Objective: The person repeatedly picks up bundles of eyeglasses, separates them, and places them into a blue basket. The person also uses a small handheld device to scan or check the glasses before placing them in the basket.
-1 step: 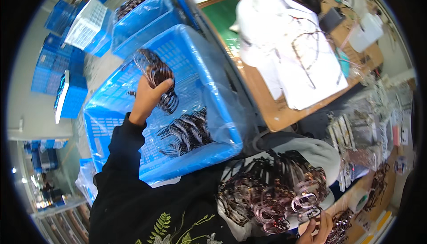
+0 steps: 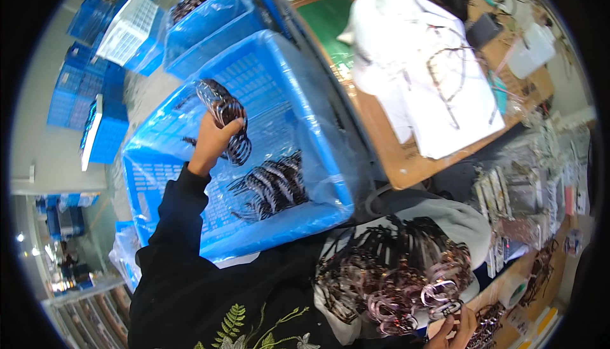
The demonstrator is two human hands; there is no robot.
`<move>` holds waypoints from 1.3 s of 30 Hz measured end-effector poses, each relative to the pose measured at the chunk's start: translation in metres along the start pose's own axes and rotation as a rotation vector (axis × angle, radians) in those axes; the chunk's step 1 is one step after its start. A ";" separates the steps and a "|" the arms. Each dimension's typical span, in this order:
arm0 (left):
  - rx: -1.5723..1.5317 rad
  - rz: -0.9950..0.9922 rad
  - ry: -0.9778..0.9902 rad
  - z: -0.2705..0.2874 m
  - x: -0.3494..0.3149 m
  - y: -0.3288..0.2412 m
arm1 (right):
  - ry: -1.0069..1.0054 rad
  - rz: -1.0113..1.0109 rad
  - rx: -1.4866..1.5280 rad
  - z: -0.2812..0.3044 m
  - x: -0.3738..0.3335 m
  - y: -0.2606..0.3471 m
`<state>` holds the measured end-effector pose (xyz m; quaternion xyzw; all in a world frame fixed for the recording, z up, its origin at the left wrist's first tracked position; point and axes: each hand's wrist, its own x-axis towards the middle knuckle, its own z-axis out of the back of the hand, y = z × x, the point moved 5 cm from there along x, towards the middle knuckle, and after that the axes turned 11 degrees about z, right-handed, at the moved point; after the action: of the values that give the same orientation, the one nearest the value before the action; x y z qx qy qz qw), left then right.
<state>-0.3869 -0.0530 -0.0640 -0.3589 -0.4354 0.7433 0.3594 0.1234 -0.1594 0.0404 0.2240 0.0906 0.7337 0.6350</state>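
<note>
My left hand [image 2: 211, 140] is closed around a stack of dark brown eyeglass frames [image 2: 223, 109], held over a blue crate lined with clear plastic [image 2: 330, 190]. Inside the crate, beneath that hand, a row of nested eyeglass frames [image 2: 276, 187] lies on the bottom. On the pale cloth over my lap [image 2: 475, 225] is spread a big heap of brown, glossy eyeglass frames [image 2: 387, 279]. At the heap's lower right, my right hand [image 2: 459, 331] has its fingers bent against one eyeglass frame [image 2: 446, 309], gripping its edge; part of the hand is cut off below.
A cardboard-topped table [image 2: 406, 174] stands beyond the crate, bearing white sheets [image 2: 438, 101] and a clear plastic container [image 2: 532, 50]. Further blue crates [image 2: 210, 31] and a white crate [image 2: 130, 28] are at the far left. A tape roll [image 2: 512, 290] lies at the right.
The stack in my left hand has dropped slightly and tilts more upright over the crate. The whole view has shifted a little; my right hand stays by the heap.
</note>
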 end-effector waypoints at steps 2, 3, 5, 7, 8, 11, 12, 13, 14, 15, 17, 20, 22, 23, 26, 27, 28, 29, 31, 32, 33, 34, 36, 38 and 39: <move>0.054 0.197 -0.077 0.045 0.011 0.091 | 0.004 -0.040 -0.022 -0.007 -0.005 -0.006; 0.104 0.295 -0.068 0.060 0.008 0.138 | 0.008 -0.057 -0.030 -0.009 -0.007 -0.008; 0.280 0.439 -0.122 0.076 0.000 0.225 | 0.000 -0.080 -0.054 -0.010 -0.009 -0.009; 0.387 0.452 -0.196 0.078 -0.023 0.292 | -0.006 -0.091 -0.080 -0.011 -0.010 -0.010; 0.393 0.464 -0.249 0.073 -0.035 0.319 | -0.015 -0.098 -0.088 -0.011 -0.010 -0.010; 0.241 0.616 -0.204 0.049 -0.068 0.379 | -0.037 -0.114 -0.126 -0.014 -0.011 -0.010; 0.291 0.617 -0.204 0.043 -0.073 0.387 | -0.054 -0.118 -0.140 -0.014 -0.012 -0.010; 0.370 0.608 -0.163 0.036 -0.079 0.392 | -0.062 -0.119 -0.158 -0.014 -0.013 -0.009; 0.424 0.645 -0.152 0.032 -0.082 0.396 | -0.072 -0.121 -0.170 -0.014 -0.014 -0.009; 0.392 0.607 -0.133 0.027 -0.082 0.394 | -0.092 -0.121 -0.183 -0.013 -0.015 -0.007; 0.239 0.569 -0.105 0.017 -0.079 0.389 | -0.134 -0.123 -0.217 -0.011 -0.018 -0.005; 0.124 0.721 -0.056 0.002 -0.073 0.393 | -0.224 -0.124 -0.278 -0.007 -0.020 -0.001; 0.031 0.811 -0.106 -0.003 -0.069 0.402 | -0.297 -0.113 -0.325 -0.003 -0.021 0.004; 0.058 0.794 -0.113 -0.002 -0.066 0.408 | -0.344 -0.106 -0.352 0.000 -0.022 0.007; 0.138 0.823 0.011 -0.002 -0.059 0.437 | -0.476 -0.082 -0.428 0.012 -0.024 0.020; 0.164 0.828 0.048 0.000 -0.055 0.446 | -0.576 -0.104 -0.480 0.019 -0.027 0.026; 0.180 0.843 0.093 0.002 -0.051 0.452 | -0.531 -0.083 -0.445 0.019 -0.025 0.029; 0.195 0.859 0.136 0.003 -0.044 0.452 | -0.489 -0.158 -0.374 0.021 -0.025 0.028; 0.254 0.918 0.229 0.007 -0.038 0.429 | -0.485 -0.142 -0.165 0.025 -0.022 0.028; 0.419 0.839 0.244 0.008 -0.031 0.401 | -0.470 -0.097 -0.104 0.028 -0.021 0.029; 0.418 0.691 0.209 0.006 -0.021 0.360 | -0.475 -0.086 -0.049 0.032 -0.023 0.031; 0.511 0.550 0.194 0.002 -0.014 0.311 | -0.474 -0.103 0.015 0.035 -0.024 0.029; 0.623 0.224 0.260 -0.015 -0.019 0.199 | -0.596 -0.044 0.033 0.047 -0.028 0.030; 0.502 -0.085 0.419 -0.043 -0.054 0.089 | -0.789 -0.001 0.065 0.060 -0.035 0.026; 0.436 -0.272 0.502 -0.059 -0.082 0.043 | -0.866 -0.003 0.058 0.066 -0.040 0.021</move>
<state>-0.3068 -0.1152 -0.1063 -0.3839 -0.2085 0.6529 0.6188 0.1377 -0.2115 0.0987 0.5289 -0.1632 0.5682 0.6089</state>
